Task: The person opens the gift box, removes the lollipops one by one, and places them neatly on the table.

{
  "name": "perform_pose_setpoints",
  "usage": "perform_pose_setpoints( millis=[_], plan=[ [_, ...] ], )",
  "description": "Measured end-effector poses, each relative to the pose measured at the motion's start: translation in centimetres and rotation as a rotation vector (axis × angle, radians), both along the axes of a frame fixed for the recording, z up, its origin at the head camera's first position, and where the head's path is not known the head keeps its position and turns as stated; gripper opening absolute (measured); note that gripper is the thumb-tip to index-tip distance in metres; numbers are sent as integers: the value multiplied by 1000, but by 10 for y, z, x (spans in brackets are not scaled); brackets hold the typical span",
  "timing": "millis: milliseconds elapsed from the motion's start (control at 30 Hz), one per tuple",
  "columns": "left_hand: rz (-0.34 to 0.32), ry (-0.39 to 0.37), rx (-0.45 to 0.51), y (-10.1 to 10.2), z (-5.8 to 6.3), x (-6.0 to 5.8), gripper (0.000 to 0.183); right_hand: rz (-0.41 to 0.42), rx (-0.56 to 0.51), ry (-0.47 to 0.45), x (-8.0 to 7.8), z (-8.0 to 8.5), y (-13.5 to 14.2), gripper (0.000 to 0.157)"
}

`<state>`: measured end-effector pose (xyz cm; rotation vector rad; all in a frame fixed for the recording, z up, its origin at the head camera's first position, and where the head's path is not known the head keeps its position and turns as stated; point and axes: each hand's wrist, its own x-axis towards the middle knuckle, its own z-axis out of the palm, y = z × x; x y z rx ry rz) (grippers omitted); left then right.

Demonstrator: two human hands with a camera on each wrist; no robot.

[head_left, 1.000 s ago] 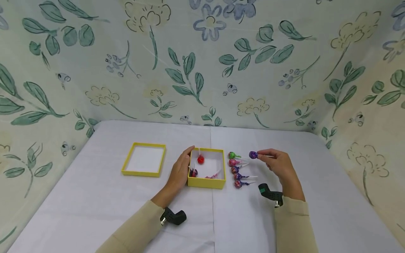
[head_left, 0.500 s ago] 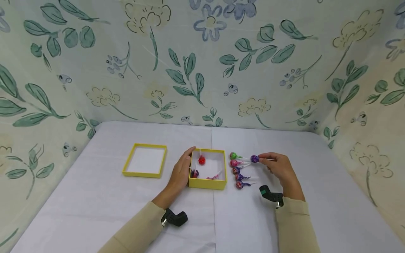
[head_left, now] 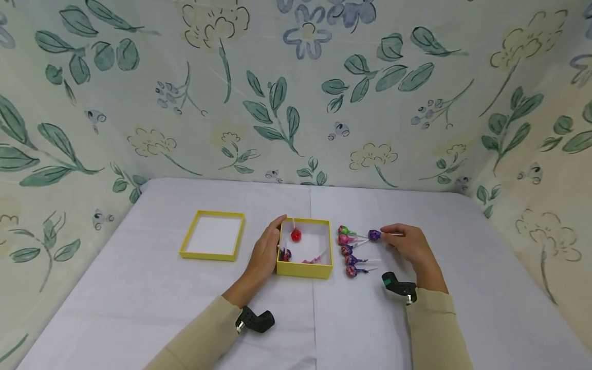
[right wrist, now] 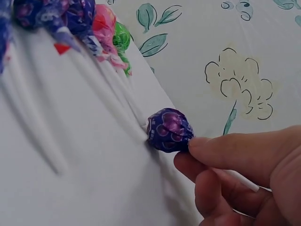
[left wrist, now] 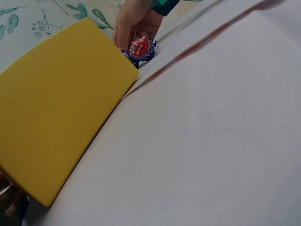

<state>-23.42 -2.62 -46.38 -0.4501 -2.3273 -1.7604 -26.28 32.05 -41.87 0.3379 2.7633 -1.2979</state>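
Observation:
My right hand (head_left: 409, 245) pinches a purple-wrapped lollipop (right wrist: 169, 130) just behind its round head, its stick passing back under the fingers. The head overlaps the stick ends of the upper lollipops in a column on the white cloth: a green lollipop (head_left: 343, 229), a pink lollipop (head_left: 344, 239) and several dark blue-red lollipops (head_left: 351, 271). My left hand (head_left: 264, 253) rests along the left wall of a yellow box (head_left: 305, 270), fingers stretched toward its far corner. Inside the box are a red lollipop (head_left: 296, 235), a dark-wrapped lollipop (head_left: 285, 255) and a pink-wrapped piece (head_left: 314, 259).
A yellow-rimmed box lid (head_left: 208, 255) lies inner side up to the left of the box. The white tablecloth (head_left: 139, 288) has a crease running toward me beside the box. Floral fabric (head_left: 277, 103) stands behind the table and along both sides.
My right hand has brought the purple lollipop slightly down and to the right, close to the upper lollipops' stick ends. The left hand stays against the box.

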Motion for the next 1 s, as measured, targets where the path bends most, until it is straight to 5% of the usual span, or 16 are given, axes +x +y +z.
perform_pose_setpoints(
  millis=[467,1000],
  plan=[
    [0,2,-6,0,1,0,45,27,178,51,-2,-4,6,25],
    [17,-10,-10,1,3,-1,44,10,242,63,-4,-4,-3,23]
  ],
)
